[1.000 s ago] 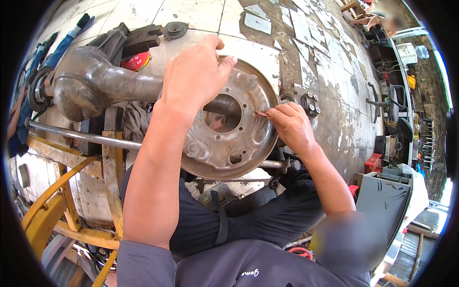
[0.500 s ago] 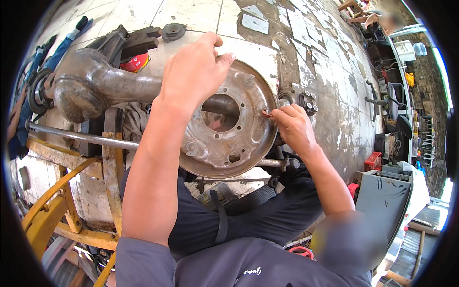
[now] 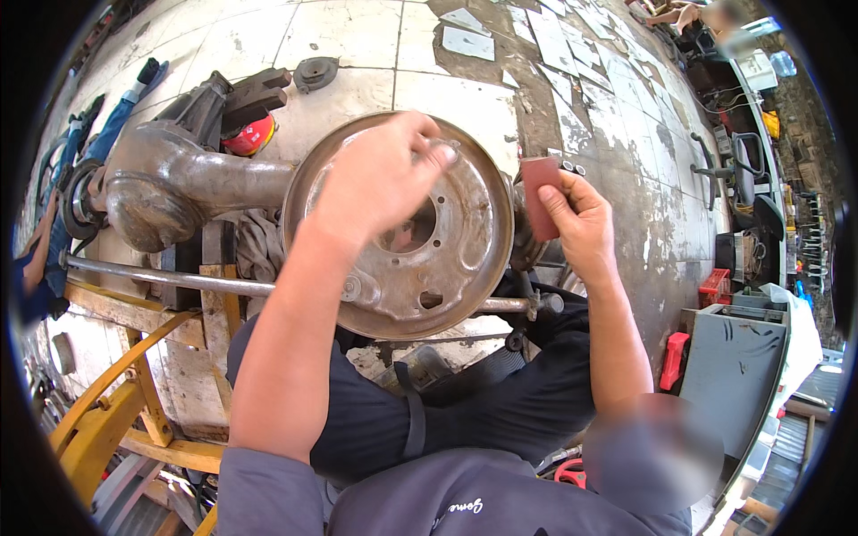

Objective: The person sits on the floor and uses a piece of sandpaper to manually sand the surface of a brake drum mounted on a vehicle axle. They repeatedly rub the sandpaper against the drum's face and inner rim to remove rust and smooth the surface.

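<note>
A round, brownish metal brake backing plate point(image 3: 478, 241) stands in front of me, with a large centre hole and smaller holes around it. Over its upper part is my left hand point(image 3: 380, 174), fingers bent and smeared by motion, the thumb close to a raised boss; whether it touches the plate I cannot tell. Right of the plate's rim, my right hand point(image 3: 583, 219) pinches a strip of reddish-brown sandpaper point(image 3: 539, 198) between thumb and fingers, held upright and apart from the plate.
An axle housing point(image 3: 156, 188) extends left from the plate, above a long metal rod point(image 3: 170, 275). A yellow frame point(image 3: 143, 393) stands at lower left. A red round object point(image 3: 250, 136) and a dark flanged part point(image 3: 315, 74) lie beyond the housing. A grey cabinet point(image 3: 733, 357) is at right.
My right hand has moved off the plate's right side, turning up so the sandpaper strip shows fully. My left hand has come down over the plate's face. The view has shifted slightly.
</note>
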Demonstrator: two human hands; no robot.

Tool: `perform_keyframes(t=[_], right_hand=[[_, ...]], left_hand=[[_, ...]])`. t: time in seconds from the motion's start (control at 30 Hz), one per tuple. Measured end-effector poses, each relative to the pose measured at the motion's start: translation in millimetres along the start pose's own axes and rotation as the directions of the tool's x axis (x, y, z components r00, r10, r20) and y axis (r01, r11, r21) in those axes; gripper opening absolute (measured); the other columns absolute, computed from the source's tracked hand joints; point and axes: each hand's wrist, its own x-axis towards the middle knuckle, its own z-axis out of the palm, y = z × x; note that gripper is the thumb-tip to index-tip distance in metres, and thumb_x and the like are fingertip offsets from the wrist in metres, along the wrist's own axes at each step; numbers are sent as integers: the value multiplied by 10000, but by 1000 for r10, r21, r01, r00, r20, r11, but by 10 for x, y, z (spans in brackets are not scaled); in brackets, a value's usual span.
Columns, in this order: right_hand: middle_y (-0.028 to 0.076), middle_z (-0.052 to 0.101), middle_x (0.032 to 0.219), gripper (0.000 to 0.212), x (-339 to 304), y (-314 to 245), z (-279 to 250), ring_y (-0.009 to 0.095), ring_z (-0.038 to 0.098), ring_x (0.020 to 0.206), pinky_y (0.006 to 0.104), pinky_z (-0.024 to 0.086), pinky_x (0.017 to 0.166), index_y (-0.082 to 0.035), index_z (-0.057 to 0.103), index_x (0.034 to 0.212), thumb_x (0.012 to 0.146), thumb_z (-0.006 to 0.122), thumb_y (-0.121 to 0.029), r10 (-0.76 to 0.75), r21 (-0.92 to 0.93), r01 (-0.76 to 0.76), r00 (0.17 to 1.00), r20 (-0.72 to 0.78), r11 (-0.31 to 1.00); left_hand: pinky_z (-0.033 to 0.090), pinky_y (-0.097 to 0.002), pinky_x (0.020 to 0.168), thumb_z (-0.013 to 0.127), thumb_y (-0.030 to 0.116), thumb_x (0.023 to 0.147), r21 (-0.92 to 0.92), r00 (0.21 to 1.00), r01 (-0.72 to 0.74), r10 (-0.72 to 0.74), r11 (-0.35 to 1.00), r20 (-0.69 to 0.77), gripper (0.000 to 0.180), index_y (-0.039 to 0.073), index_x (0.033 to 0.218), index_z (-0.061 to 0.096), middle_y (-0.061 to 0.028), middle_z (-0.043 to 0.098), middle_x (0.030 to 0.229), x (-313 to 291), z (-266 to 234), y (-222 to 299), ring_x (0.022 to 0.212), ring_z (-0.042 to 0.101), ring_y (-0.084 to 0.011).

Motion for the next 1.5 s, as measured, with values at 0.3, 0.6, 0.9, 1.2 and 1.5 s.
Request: perform_keyframes(t=[0.3, 0.6, 0.9, 1.2, 1.5], right_hand=[[62, 716, 964, 329, -13, -97, 73, 90, 643, 865, 256, 505, 719, -63, 545, 1255, 1000, 744, -121, 101, 144, -152, 945, 312, 978], [77, 701, 1081, 329, -19, -47, 91, 109, 675, 949, 282, 569, 782, -48, 561, 1268, 1014, 738, -159, 149, 601, -467, 852, 501, 649], [84, 679, 1093, 346, -12, -172, 167, 114, 649, 962, 284, 556, 817, 4, 607, 1247, 1021, 731, -227, 94, 592, -447, 843, 530, 670], [22, 684, 1138, 367, 109, -242, -148, 129, 642, 1074, 308, 516, 894, -73, 612, 1278, 1072, 648, -375, 186, 389, -266, 955, 232, 882], [44, 691, 1171, 379, 8, -310, -344, 145, 650, 1102, 308, 513, 883, -65, 584, 1297, 1075, 645, -366, 159, 397, -211, 974, 162, 893]], left_hand=[[544, -342, 911, 729, 129, 991, -345, 960, -110, 189, 932, 205, 377, 70, 1353, 644, -91, 732, 1166, -50, 340, 111, 1065, 683, -163], [518, -293, 1011, 789, 147, 963, -670, 919, 163, 135, 724, 369, 483, 21, 1380, 579, -30, 675, 1240, 8, 398, 200, 1151, 637, -118], [524, -261, 962, 846, 157, 919, -640, 919, 247, 35, 727, 393, 429, 45, 1281, 645, -9, 670, 1185, -6, 283, -82, 1085, 632, -85], [532, -348, 887, 811, 71, 858, 181, 899, -365, 396, 913, -185, 190, 12, 1011, 715, -96, 679, 1097, -323, 87, 207, 934, 661, -256], [550, -427, 932, 754, 24, 854, 475, 897, -429, 424, 768, 125, 228, 40, 1081, 747, -138, 749, 1082, -526, 736, 181, 1069, 709, -299]])
